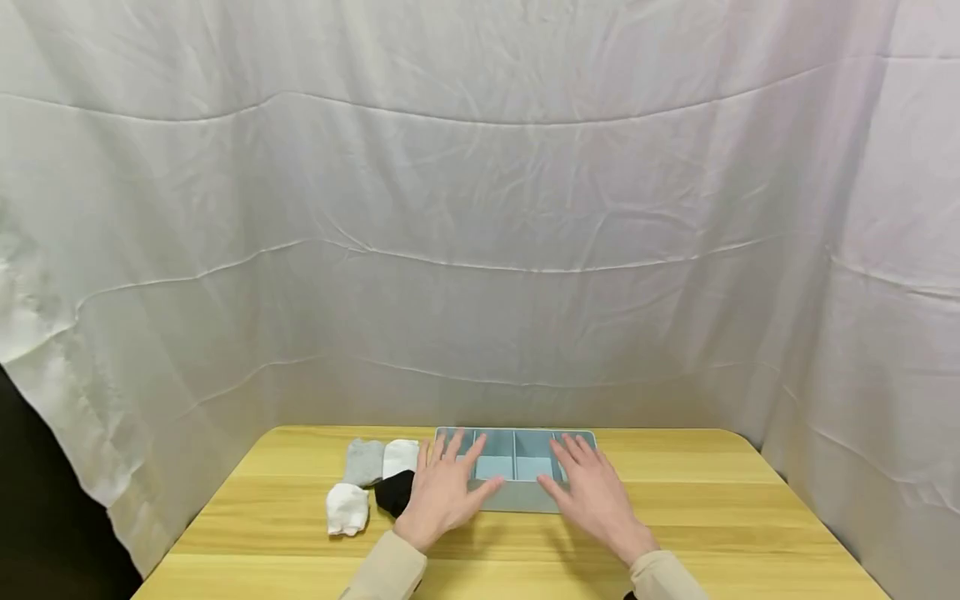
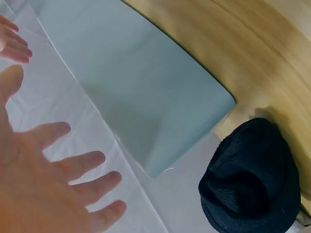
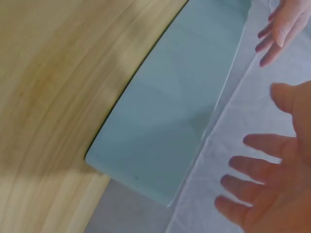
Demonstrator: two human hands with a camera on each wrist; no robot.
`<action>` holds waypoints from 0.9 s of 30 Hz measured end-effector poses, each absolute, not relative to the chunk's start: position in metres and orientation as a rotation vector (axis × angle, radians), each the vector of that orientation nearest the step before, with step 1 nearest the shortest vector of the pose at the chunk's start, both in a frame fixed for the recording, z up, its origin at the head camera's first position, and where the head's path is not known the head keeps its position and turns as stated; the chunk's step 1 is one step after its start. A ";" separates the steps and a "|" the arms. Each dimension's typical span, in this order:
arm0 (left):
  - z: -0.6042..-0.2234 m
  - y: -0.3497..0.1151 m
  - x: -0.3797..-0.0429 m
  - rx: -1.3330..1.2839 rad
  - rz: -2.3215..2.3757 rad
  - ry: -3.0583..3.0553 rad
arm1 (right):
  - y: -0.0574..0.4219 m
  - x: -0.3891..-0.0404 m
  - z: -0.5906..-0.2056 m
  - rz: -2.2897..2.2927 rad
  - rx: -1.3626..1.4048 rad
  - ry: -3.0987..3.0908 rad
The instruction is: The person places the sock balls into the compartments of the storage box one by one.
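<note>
A pale blue box (image 1: 517,497) with thin upright dividers stands near the back of the wooden table. My left hand (image 1: 444,493), fingers spread, is over the box's left end and hides part of it. Over the right end is my right hand (image 1: 597,497), its fingers also spread, with nothing held. Both wrist views show the open palms beside the box's smooth front wall (image 2: 146,82). A black rolled sock (image 1: 395,493) lies just left of my left hand. Around it lie a grey folded sock (image 1: 364,462), a white one (image 1: 401,457) and another white one (image 1: 347,509).
The wooden table (image 1: 735,517) has rounded far corners. A whitish curtain (image 1: 525,317) hangs close behind it and along both sides. A dark area (image 1: 45,500) shows past the curtain's edge at the lower left.
</note>
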State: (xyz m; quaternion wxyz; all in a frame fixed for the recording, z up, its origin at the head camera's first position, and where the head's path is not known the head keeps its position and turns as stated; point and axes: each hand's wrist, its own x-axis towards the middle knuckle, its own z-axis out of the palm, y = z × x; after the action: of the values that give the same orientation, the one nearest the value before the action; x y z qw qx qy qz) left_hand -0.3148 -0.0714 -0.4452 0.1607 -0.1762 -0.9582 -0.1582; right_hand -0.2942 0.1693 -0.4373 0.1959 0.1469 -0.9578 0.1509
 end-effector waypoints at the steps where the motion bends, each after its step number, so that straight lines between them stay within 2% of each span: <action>1: -0.445 -0.072 -0.315 -0.502 -0.460 -2.724 | 0.170 -0.295 -0.437 0.424 0.413 -2.646; 13: -0.436 -0.087 -0.315 -0.432 -0.834 -2.644 | 0.187 -0.300 -0.439 0.850 0.302 -2.529; 27: -0.449 -0.158 -0.321 -0.427 -1.169 -2.624 | 0.220 -0.313 -0.456 1.143 0.200 -2.626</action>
State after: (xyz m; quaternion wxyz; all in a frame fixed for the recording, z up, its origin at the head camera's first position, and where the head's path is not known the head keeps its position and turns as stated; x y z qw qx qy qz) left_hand -0.3206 -0.1580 -0.4491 0.1186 -0.1461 -0.8971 -0.3997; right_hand -0.3129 0.2196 -0.4555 0.1347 0.0690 -0.9063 0.3946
